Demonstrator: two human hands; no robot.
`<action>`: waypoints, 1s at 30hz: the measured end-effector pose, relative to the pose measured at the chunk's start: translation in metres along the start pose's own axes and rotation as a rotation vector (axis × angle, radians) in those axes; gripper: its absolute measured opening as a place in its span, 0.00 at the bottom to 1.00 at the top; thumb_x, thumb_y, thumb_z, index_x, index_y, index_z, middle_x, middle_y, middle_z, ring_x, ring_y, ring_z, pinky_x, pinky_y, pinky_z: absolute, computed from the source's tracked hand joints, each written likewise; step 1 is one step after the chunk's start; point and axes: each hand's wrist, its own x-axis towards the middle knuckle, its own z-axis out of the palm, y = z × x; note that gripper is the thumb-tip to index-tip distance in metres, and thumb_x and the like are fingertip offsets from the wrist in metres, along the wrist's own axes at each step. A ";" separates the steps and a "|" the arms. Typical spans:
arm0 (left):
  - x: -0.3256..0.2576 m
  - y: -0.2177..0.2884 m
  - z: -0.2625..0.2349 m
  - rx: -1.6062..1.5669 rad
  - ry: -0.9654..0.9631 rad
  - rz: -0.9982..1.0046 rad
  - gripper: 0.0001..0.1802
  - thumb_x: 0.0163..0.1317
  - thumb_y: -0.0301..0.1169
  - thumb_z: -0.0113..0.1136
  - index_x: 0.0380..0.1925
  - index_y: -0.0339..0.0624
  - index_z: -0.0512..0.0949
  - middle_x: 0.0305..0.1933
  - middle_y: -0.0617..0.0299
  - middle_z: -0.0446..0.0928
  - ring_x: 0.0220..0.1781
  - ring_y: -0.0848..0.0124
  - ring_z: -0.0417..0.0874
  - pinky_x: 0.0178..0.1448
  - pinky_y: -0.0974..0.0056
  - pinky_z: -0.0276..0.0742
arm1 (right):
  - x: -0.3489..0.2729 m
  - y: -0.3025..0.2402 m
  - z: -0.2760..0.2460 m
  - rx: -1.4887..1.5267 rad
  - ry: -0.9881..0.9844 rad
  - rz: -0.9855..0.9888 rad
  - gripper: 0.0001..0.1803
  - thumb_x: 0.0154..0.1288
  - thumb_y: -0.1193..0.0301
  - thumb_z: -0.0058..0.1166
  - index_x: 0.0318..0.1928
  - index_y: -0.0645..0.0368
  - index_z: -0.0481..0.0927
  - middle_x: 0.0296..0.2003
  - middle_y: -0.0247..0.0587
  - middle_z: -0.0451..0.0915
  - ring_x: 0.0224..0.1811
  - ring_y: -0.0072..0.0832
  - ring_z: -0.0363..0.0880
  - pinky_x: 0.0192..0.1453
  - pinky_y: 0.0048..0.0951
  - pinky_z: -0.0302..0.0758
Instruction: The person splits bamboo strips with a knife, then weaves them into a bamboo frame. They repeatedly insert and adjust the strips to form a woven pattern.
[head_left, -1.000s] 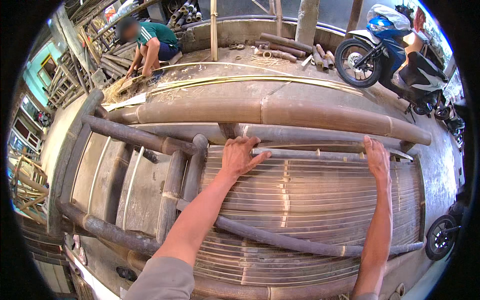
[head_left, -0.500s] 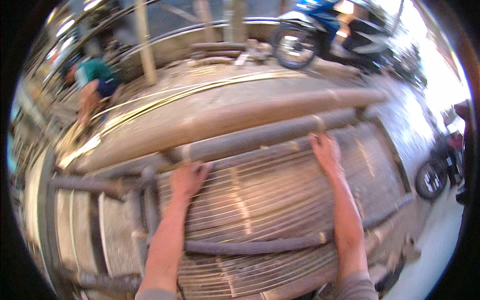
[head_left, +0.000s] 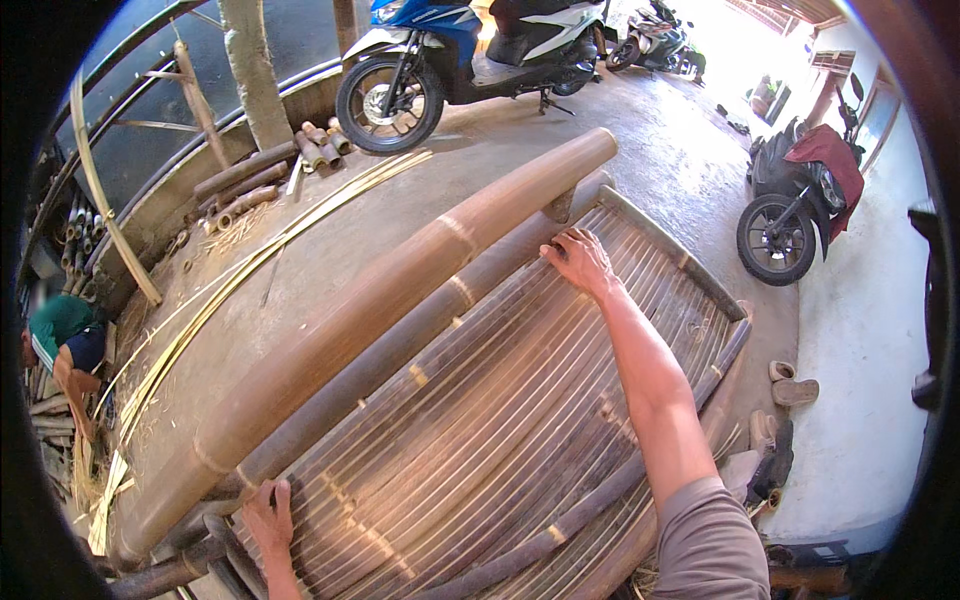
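Across the frame [head_left: 690,265], brown bamboo slats [head_left: 480,430]

Right hand [head_left: 583,263] slid rightward (the view, too).

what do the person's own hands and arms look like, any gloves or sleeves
The left hand and right hand are bare, with no gloves visible. The right forearm is bare too, with no watch or bracelet to be seen. A plain grey-brown fabric short sleeve ends near the right elbow; any left sleeve is out of view.
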 end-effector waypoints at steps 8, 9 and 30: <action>0.002 0.005 -0.002 0.004 -0.049 -0.033 0.23 0.72 0.44 0.55 0.25 0.36 0.75 0.23 0.45 0.73 0.28 0.46 0.74 0.38 0.48 0.68 | 0.027 0.046 -0.005 -0.001 -0.081 -0.165 0.27 0.72 0.46 0.50 0.43 0.58 0.87 0.47 0.46 0.82 0.60 0.44 0.75 0.69 0.43 0.68; 0.001 0.004 -0.001 0.012 -0.058 -0.053 0.23 0.72 0.45 0.55 0.27 0.35 0.76 0.25 0.43 0.74 0.30 0.44 0.74 0.39 0.47 0.67 | 0.027 0.047 -0.003 -0.002 -0.113 -0.157 0.26 0.72 0.47 0.51 0.43 0.58 0.87 0.47 0.46 0.82 0.60 0.44 0.75 0.69 0.43 0.68; 0.001 0.049 0.009 0.390 0.119 0.033 0.11 0.70 0.30 0.59 0.47 0.34 0.81 0.50 0.47 0.77 0.55 0.47 0.77 0.60 0.47 0.73 | 0.027 0.099 0.021 0.695 0.285 0.296 0.12 0.79 0.72 0.43 0.54 0.63 0.78 0.42 0.42 0.86 0.49 0.29 0.84 0.59 0.31 0.75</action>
